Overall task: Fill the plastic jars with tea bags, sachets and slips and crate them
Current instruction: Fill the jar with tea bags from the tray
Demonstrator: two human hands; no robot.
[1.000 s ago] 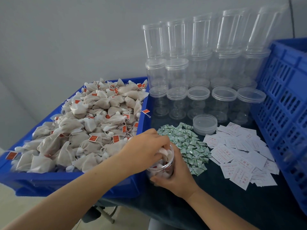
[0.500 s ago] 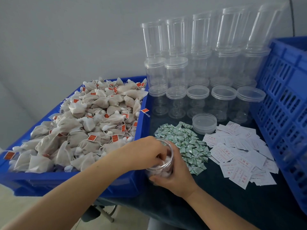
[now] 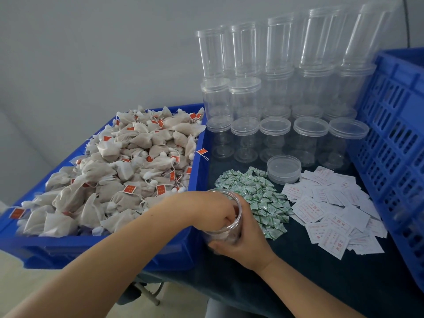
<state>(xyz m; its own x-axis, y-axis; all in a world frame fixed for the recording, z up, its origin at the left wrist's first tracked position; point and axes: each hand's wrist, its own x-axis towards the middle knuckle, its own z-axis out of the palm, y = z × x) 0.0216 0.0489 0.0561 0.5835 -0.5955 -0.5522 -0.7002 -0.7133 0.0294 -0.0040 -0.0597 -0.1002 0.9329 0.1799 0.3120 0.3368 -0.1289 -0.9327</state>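
Right hand (image 3: 244, 243) grips the open jar (image 3: 226, 228); left hand (image 3: 211, 208) reaches inside, fingers hidden, grip unclear. Tea-bag bin (image 3: 114, 251) touches left, green sachets (image 3: 259, 198) just right, dark table (image 3: 321, 278) bare nearer

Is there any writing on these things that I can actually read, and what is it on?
No text reads clearly.
White slips: red printed characters, too blurred to quote.
Red tags on the tea bags: pale marks, too small to read.
Green sachets: green print, unreadable.
Clear jars and blue crate: no text seen.
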